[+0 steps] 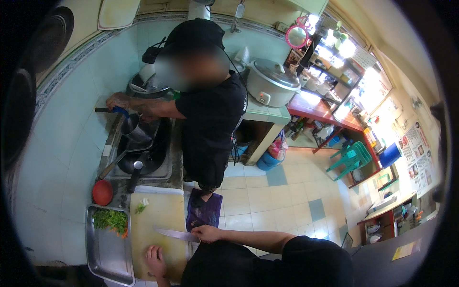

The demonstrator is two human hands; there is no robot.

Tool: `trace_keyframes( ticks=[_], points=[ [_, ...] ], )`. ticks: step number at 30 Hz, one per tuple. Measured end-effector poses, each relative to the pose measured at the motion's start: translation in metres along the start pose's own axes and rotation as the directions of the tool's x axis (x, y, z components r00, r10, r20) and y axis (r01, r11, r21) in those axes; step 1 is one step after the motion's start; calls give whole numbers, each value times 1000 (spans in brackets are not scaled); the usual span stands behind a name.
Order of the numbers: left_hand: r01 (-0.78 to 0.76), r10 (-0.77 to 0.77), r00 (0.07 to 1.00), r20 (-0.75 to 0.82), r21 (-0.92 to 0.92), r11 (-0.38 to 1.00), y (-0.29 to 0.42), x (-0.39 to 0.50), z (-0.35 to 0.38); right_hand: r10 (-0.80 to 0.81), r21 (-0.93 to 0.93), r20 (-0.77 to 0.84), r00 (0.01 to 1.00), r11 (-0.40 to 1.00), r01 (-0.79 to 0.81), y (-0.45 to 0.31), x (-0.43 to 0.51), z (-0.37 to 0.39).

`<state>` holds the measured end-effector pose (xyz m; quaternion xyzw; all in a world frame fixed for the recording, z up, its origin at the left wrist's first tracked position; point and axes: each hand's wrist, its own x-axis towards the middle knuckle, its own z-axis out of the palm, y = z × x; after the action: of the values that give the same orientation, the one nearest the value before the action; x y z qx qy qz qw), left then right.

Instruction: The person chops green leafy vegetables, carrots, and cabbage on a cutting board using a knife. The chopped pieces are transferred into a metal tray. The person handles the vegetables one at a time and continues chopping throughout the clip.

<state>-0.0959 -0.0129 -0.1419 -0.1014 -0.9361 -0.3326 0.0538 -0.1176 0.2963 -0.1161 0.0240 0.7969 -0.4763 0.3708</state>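
Observation:
My right hand (207,234) grips the handle end of a kitchen knife (175,234), its broad blade pointing left over a worn yellowish cutting board (161,211). My left hand (155,260) rests on the near part of the board, with nothing visible in it. A small bit of chopped green and white vegetable (141,206) lies at the board's far left. Along the board's left side is a rectangular stainless steel tray (107,251). Chopped green leaves (112,218) and some orange shreds (122,231) fill its far end.
Beyond the board, a co-worker (215,107) in black holds a metal pot (135,129) over a sink (168,172) containing a wok (129,163). A red bowl (102,192) stands by the tray. Farther back is a large rice cooker (272,84); a purple mat (211,211) covers some floor.

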Motion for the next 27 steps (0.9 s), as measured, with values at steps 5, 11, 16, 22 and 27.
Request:
trace_keyframes(
  ticks=[5, 11, 16, 22, 27],
  points=[
    [191, -191, 982, 2, -85, 978, -2, -9, 0, -201, 153, 99, 975, 971, 184, 17, 9, 9],
    [192, -219, 966, -137, -187, 963, 12, -14, -12, 69, 231, 70, 995, 970, -83, 9, -1, -12],
    [331, -335, 922, -196, -56, 942, 18, -21, -14, 71, 140, 41, 997, 987, -76, -11, -4, -15],
    [436, -491, 868, -79, -356, 827, 19, -12, 4, 70, -8, 130, 989, 998, -70, -29, 0, -1],
    [476, -603, 767, -220, -437, 763, 32, -9, 11, 22, -220, 161, 987, 975, 15, -32, 6, 13]
  ],
)
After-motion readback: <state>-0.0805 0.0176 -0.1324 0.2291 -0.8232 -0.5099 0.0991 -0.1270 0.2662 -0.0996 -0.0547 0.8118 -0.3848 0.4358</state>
